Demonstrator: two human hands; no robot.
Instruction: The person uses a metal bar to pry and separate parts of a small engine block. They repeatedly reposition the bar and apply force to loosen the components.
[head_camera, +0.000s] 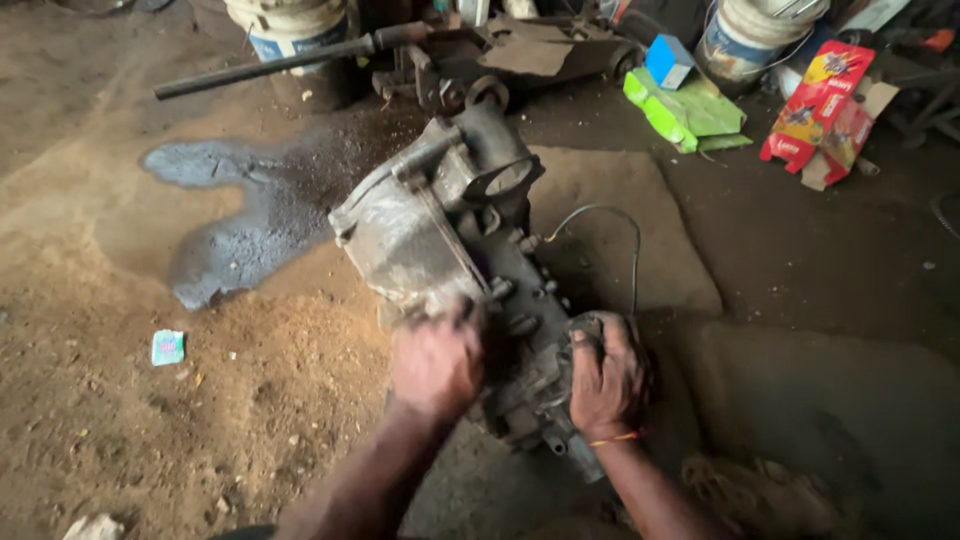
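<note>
The left hand (437, 362) is closed into a fist on the near upper edge of the gearbox (455, 255), its fingers wrapped on the casing rim; the right hand (605, 378) is pressed together around the near lower end of the same casing, with a thin orange band at the wrist; both grips sit on opposite sides, which I judge keeps the heavy part steady and tilted; the gearbox lies on the floor (150, 400) in the middle of the view, long and grey, dirty with oil, its far end with a round opening pointing away from the person; it rests on a flat brown mat (620, 240), probably so that it stays out of the loose dirt; a thin wire (634, 250) curves from the casing over the mat; to the left a small green wrapper (167, 347) lies on the dirt; further, a dark wet stain (235, 220) spreads on the ground beside the gearbox; behind it a long black bar (265, 65) lies across other metal parts; at the far side stand a white bucket (290, 25) and a second bucket (755, 35), with a blue box (668, 60), green packs (690, 115) and a red carton (820, 105) well apart from the hands
</note>
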